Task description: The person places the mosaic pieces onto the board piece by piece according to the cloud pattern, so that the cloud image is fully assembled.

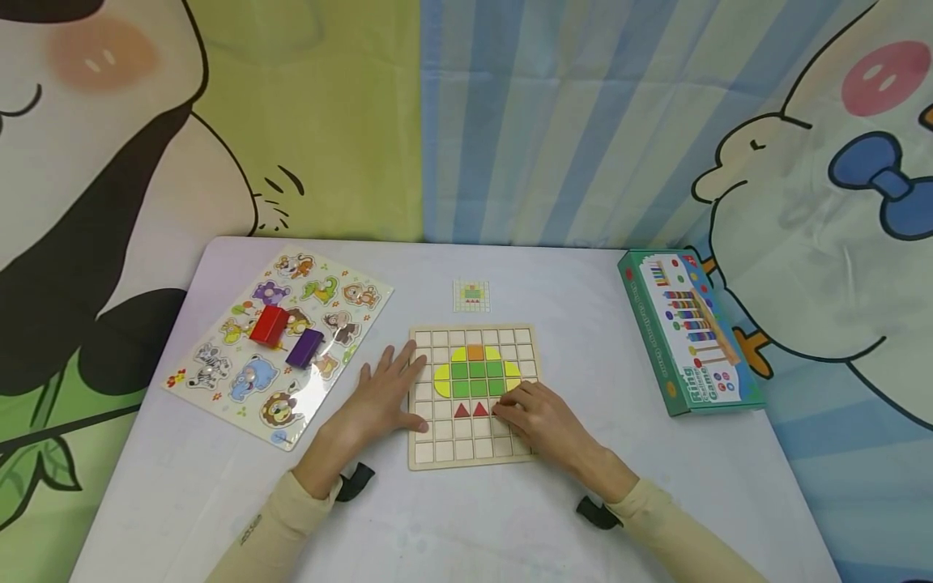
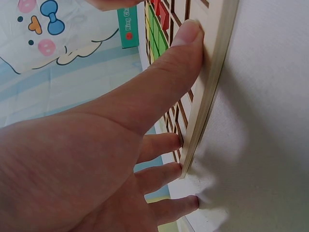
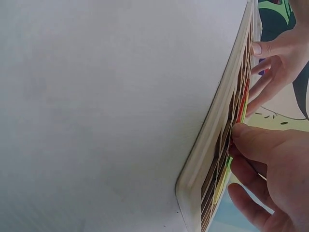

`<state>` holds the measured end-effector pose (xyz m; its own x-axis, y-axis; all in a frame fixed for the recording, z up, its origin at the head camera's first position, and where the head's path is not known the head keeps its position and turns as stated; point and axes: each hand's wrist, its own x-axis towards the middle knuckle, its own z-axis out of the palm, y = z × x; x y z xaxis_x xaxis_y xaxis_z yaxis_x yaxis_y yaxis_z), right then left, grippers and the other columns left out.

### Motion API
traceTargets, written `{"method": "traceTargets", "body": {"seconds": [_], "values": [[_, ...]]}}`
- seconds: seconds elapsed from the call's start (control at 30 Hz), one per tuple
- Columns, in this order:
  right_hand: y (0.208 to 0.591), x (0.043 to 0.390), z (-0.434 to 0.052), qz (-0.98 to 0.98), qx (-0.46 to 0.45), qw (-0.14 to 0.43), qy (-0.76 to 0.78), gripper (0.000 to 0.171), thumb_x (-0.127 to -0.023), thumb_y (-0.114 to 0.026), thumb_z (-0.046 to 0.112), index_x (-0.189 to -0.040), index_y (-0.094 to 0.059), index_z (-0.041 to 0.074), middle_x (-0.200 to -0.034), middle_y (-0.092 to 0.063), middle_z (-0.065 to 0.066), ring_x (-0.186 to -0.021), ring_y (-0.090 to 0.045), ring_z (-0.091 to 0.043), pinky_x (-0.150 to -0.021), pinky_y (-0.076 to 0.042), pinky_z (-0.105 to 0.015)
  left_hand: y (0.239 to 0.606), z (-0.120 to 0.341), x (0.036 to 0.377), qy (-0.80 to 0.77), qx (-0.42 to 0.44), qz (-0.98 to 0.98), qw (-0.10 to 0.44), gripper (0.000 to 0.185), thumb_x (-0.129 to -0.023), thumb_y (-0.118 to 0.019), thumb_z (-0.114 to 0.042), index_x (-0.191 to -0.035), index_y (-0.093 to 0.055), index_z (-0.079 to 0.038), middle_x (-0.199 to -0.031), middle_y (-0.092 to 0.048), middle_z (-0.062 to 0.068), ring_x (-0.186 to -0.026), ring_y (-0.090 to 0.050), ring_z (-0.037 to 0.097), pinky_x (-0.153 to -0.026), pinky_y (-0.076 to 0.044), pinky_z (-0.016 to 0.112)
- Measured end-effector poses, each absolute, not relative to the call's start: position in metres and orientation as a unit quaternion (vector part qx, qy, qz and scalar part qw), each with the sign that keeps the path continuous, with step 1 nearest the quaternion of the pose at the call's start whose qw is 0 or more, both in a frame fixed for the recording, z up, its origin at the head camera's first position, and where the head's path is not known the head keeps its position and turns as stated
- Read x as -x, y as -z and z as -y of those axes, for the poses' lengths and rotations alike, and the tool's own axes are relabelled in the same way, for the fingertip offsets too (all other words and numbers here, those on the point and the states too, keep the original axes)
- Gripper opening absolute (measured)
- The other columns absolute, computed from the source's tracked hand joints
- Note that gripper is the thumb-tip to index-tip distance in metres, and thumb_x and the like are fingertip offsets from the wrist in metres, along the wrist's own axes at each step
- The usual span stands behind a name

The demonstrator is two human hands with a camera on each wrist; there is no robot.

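A square wooden grid board [image 1: 446, 465] lies on the table, with yellow, green and orange pieces in its upper cells. Two red triangles [image 1: 470, 410] sit side by side below them. My left hand [image 1: 379, 397] rests spread along the board's left edge; in the left wrist view its thumb [image 2: 186, 43] presses on the frame. Over the board's right side, my right hand [image 1: 543, 421] pinches a red piece [image 3: 234, 147] between thumb and fingers, low at the cells beside the triangles. The fingers mostly hide that piece.
Behind the board lies a small pattern card [image 1: 471, 295]. An animal puzzle board [image 1: 226, 405] is at the left, bearing a red block [image 1: 270, 325] and a purple block [image 1: 304, 348]. A green toy box [image 1: 688, 332] stands at the right. Printed curtains hang behind the table.
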<state>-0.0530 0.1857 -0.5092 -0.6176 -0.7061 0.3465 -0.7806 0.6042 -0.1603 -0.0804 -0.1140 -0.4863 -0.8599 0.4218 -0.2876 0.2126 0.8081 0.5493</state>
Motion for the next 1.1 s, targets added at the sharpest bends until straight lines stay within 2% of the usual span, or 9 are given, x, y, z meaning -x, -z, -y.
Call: {"method": "traceTargets", "body": {"seconds": [0.2, 0.4, 0.77, 0.93, 1.1], "values": [[0.512, 0.047, -0.187, 0.885, -0.423, 0.136, -0.139, 0.021, -0.083, -0.082, 0.005, -0.103, -0.080, 0.009, -0.098, -0.075, -0.003, -0.091, -0.068, -0.019, -0.080, -0.058, -0.030, 0.485, 0.114, 0.079, -0.260, -0.172, -0.928, 0.204, 0.109, -0.073, -0.090, -0.034, -0.159, -0.030, -0.005, -0.171, -0.006, 0.017, -0.155, -0.002, 0.048, -0.117, -0.007, 0.077], [0.513, 0.043, -0.189, 0.885, -0.423, 0.137, -0.136, 0.022, -0.084, -0.081, 0.008, -0.106, -0.080, 0.007, -0.103, -0.074, -0.002, -0.096, -0.068, -0.018, -0.082, -0.057, -0.030, 0.483, 0.115, 0.079, -0.256, -0.173, -0.929, 0.203, 0.108, -0.074, -0.089, -0.034, -0.159, -0.029, -0.005, -0.171, -0.007, 0.017, -0.155, -0.003, 0.048, -0.117, -0.007, 0.077], [0.517, 0.046, -0.187, 0.878, -0.434, 0.138, -0.148, 0.020, -0.082, -0.084, 0.009, -0.102, -0.080, 0.010, -0.100, -0.073, 0.001, -0.094, -0.067, -0.016, -0.081, -0.055, -0.029, 0.486, 0.117, 0.078, -0.262, -0.153, -0.931, 0.204, 0.108, -0.073, -0.090, -0.032, -0.159, -0.030, -0.006, -0.171, -0.006, 0.015, -0.156, -0.002, 0.047, -0.118, -0.005, 0.075], [0.511, 0.046, -0.186, 0.889, -0.408, 0.133, -0.161, 0.022, -0.081, -0.086, 0.014, -0.102, -0.080, 0.011, -0.099, -0.074, 0.002, -0.094, -0.066, -0.015, -0.083, -0.055, -0.029, 0.487, 0.117, 0.076, -0.262, -0.154, -0.932, 0.199, 0.108, -0.072, -0.090, -0.033, -0.159, -0.031, -0.006, -0.171, -0.007, 0.016, -0.155, -0.003, 0.048, -0.118, -0.005, 0.076], [0.501, 0.051, -0.192, 0.899, -0.373, 0.144, -0.179, 0.019, -0.084, -0.083, 0.016, -0.102, -0.079, 0.009, -0.101, -0.075, -0.001, -0.098, -0.067, -0.018, -0.088, -0.055, -0.035, 0.488, 0.115, 0.074, -0.252, -0.169, -0.936, 0.179, 0.106, -0.074, -0.089, -0.036, -0.158, -0.032, -0.004, -0.170, -0.012, 0.019, -0.155, -0.007, 0.048, -0.118, -0.007, 0.076]]}}
